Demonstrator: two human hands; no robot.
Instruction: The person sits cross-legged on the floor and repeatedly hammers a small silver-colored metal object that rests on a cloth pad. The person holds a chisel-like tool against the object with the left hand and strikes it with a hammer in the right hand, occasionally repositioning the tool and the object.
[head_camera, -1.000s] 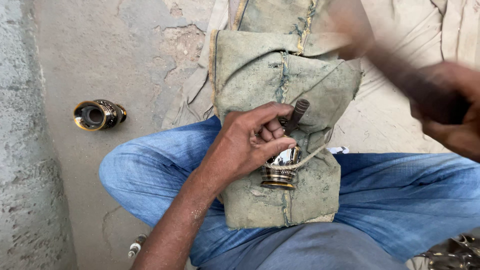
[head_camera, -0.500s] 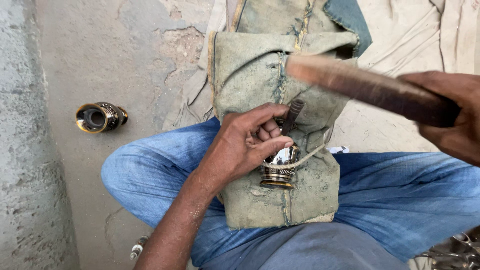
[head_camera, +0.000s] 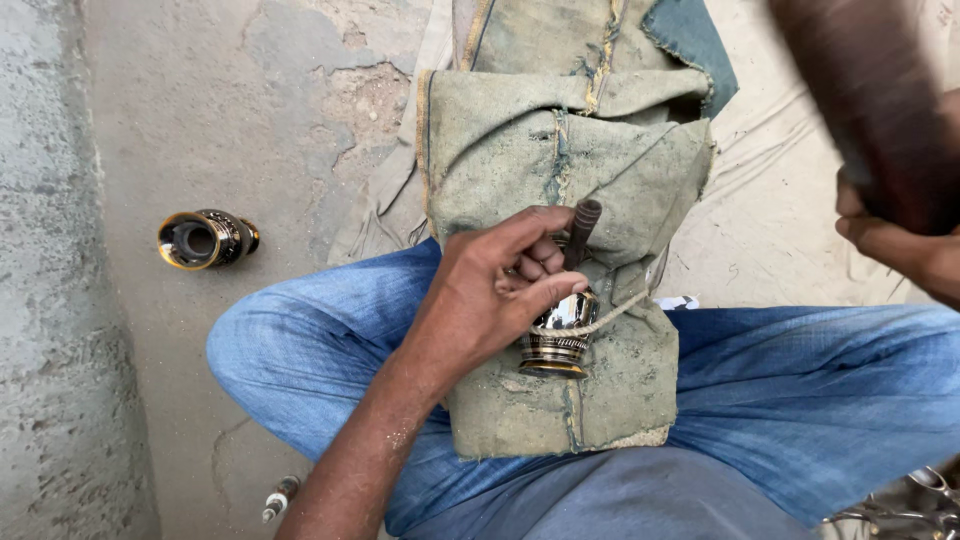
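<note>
My left hand (head_camera: 490, 290) is closed around a small shiny metal cup (head_camera: 558, 335) with a dark banded base. The cup rests on a folded green canvas pad (head_camera: 560, 150), which serves as the landmark for everything below. The cup sits at the lower middle of the pad, on its side, its base pointing toward me. It lies just under my curled fingers (head_camera: 545, 290) and touches them; my thumb side covers its upper part.

The same hand pinches a thin dark punch (head_camera: 580, 228). The punch stands nearly upright above the cup, and its top end projects past my fingertips. A light cord (head_camera: 615, 312) crosses the cup body and runs to the right over the pad.

My right hand (head_camera: 900, 240) is up and to the right of the pad, well apart from the cup. It grips a dark wooden mallet handle (head_camera: 860, 110), which is blurred.

The pad lies across my lap over blue jeans (head_camera: 820, 390). A second metal cup (head_camera: 203, 238), dark with gold rims, lies on its side on the concrete floor (head_camera: 150, 120), well to the left of the pad. A small screwdriver-like tool (head_camera: 278, 497) lies on the floor below and left of the pad.
</note>
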